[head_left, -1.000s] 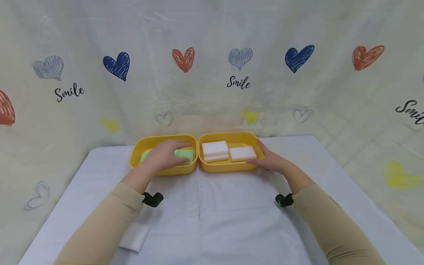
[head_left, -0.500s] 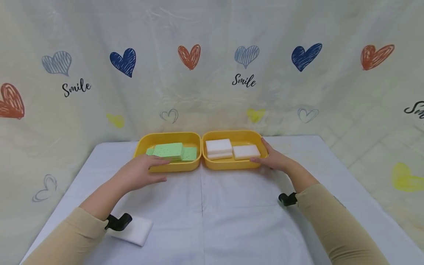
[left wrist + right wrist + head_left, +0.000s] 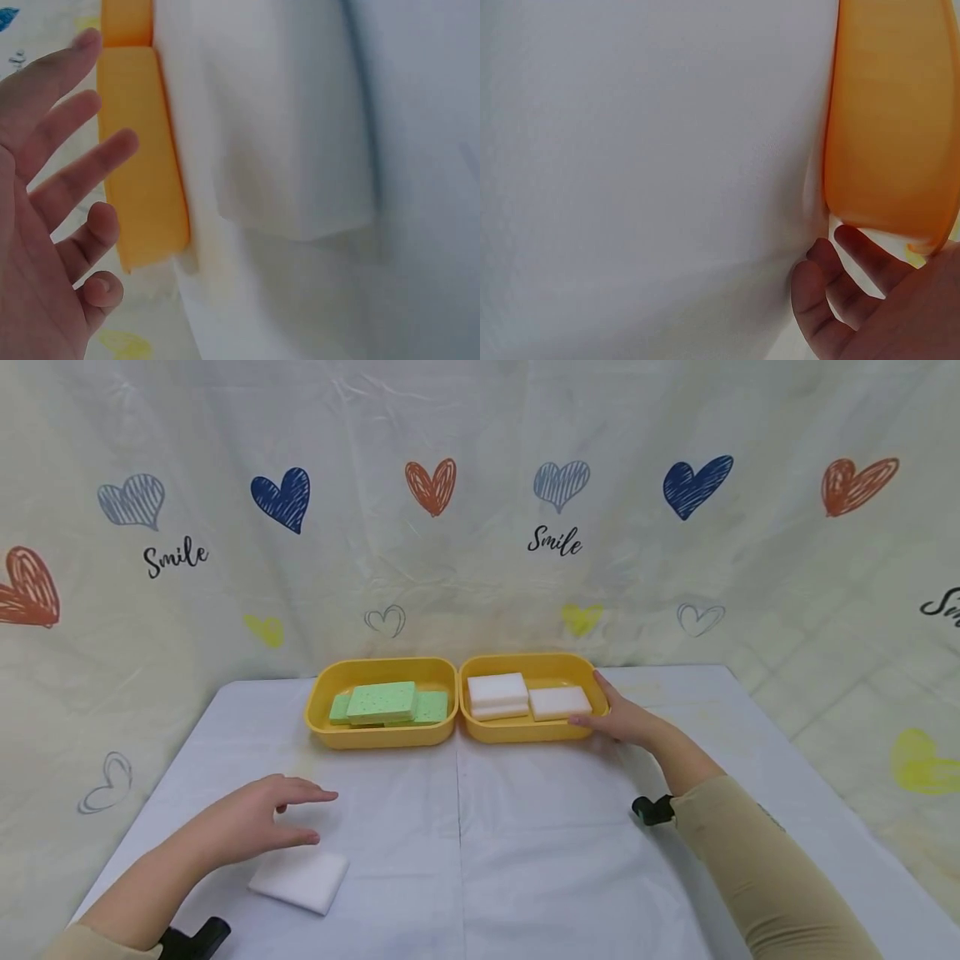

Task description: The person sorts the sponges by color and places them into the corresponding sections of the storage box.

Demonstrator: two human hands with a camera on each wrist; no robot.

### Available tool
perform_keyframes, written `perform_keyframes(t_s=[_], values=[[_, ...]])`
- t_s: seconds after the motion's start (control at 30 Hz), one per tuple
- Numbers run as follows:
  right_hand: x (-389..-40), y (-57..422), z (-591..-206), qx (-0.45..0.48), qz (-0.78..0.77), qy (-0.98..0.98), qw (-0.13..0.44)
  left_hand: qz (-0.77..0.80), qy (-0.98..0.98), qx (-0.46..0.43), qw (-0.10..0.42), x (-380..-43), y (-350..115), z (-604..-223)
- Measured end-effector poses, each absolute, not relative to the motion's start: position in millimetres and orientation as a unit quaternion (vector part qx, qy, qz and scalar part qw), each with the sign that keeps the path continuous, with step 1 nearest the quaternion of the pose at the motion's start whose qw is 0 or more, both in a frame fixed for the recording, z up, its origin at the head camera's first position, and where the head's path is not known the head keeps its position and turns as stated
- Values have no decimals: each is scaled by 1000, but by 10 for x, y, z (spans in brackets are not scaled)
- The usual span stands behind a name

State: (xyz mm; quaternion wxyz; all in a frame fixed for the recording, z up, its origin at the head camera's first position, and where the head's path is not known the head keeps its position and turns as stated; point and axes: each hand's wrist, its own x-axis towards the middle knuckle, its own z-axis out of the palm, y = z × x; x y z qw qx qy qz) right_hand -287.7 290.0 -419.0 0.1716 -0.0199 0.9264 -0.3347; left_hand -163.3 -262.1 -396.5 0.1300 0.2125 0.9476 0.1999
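A white sponge block (image 3: 303, 881) lies flat on the table at the near left. My left hand (image 3: 251, 818) hovers just above and behind it, thumb and fingers apart, holding nothing; the left wrist view shows the same sponge (image 3: 300, 150) blurred and close. At the back, my right hand (image 3: 626, 718) holds the right end of a yellow container (image 3: 517, 732), thumb on the front rim and forefinger round the end. Several white sponges (image 3: 559, 702) lie in that container. Green sponges (image 3: 381, 702) lie partly stacked in the left yellow container (image 3: 382, 739).
The two containers stand side by side at the table's back edge, ends touching. A curtain (image 3: 480, 568) printed with hearts hangs right behind. The white cloth on the table (image 3: 540, 860) has a crease down the middle.
My left hand has withdrawn from the green sponges and come back toward me, down to the white sponge block at the near left. The right hand stays on its container.
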Motion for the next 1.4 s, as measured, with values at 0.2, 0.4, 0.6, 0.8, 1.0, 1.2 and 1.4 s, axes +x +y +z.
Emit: perform_keyframes(t_s=[0.2,0.4,0.6,0.8,1.0,1.2,1.4], values=[[-2858,2897,-4162,-20,-342,924,168,201,943,229,136,-1374,-2755,-4030],[-2847,2909,-4159,-22,-344,923,172,196,933,272,130,-1247,-2816,-4111],[-2855,2909,-4154,-19,-341,924,173,170,933,299,107,-1203,-2857,-4203],[-2857,2909,-4149,-18,-341,924,173,161,935,300,102,-1203,-2873,-4248],[-2870,2907,-4169,-20,-341,924,171,157,942,280,97,-1197,-2860,-4241],[-2877,2900,-4190,-22,-347,923,165,162,950,255,84,-1206,-2833,-4187],[-2867,2891,-4194,-26,-348,924,158,174,952,248,48,-1297,-2769,-4114]])
